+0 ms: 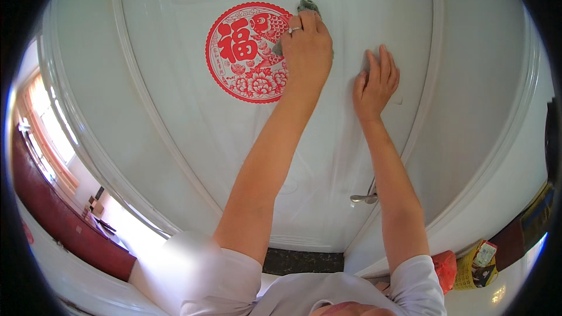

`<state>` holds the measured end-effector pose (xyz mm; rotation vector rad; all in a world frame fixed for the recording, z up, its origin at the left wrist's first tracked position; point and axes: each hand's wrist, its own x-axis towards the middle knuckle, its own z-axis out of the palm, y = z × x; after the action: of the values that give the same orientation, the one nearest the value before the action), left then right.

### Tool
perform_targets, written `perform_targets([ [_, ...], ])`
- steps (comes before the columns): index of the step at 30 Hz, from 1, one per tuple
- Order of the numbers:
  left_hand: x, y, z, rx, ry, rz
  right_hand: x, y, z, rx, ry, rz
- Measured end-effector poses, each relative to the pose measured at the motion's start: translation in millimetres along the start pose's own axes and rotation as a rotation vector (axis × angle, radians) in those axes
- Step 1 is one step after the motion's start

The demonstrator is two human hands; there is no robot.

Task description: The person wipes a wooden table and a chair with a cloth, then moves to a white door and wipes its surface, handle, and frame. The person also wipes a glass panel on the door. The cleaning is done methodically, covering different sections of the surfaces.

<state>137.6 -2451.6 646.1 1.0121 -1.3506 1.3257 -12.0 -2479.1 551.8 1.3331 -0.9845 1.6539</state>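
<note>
A bunched grey-green cloth (307, 6) is pressed against a glossy white door (328, 134) by my left hand (308, 44), which wears a ring. The closed fingers cover most of the cloth; bits of it show above the knuckles and at the side. Just left of this hand, and partly behind it, is a round red paper decoration (246, 52) with a large character, a fish and flowers. My right hand (376, 86) rests on the door to the right, holding nothing, fingers extended and a little apart.
Beside my right forearm a metal door handle (364, 198) sticks out. A yellow basket (468, 269) and a red bag (445, 269) stand at lower right. On the left are a dark red panel (64, 210) and a bright curtained window (50, 120).
</note>
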Motion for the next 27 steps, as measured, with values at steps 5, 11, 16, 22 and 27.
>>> perform_targets([
  [5, -14.5, 3.1, 2.9, 0.009, 0.03, -0.007, -2.7, 5.6, -2.2, -0.027, 0.005, -0.022],
  [11, 32.3, -36.2, 4.1, 0.027, 0.028, -0.077, -3.2, 3.3, 1.5, 0.007, 0.042, -0.045],
  [16, -13.7, -8.9, -0.3, 0.028, -0.016, 0.043, -2.4, 4.0, -0.9, -0.009, 0.027, -0.039],
  [22, 9.6, -26.5, 3.7, 0.064, -0.075, 0.078, -2.9, 1.1, -0.8, -0.004, 0.02, -0.039],
  [27, 55.0, -76.8, 6.0, 0.139, -0.078, -0.123, -4.5, 5.4, -1.4, 0.006, 0.007, -0.061],
])
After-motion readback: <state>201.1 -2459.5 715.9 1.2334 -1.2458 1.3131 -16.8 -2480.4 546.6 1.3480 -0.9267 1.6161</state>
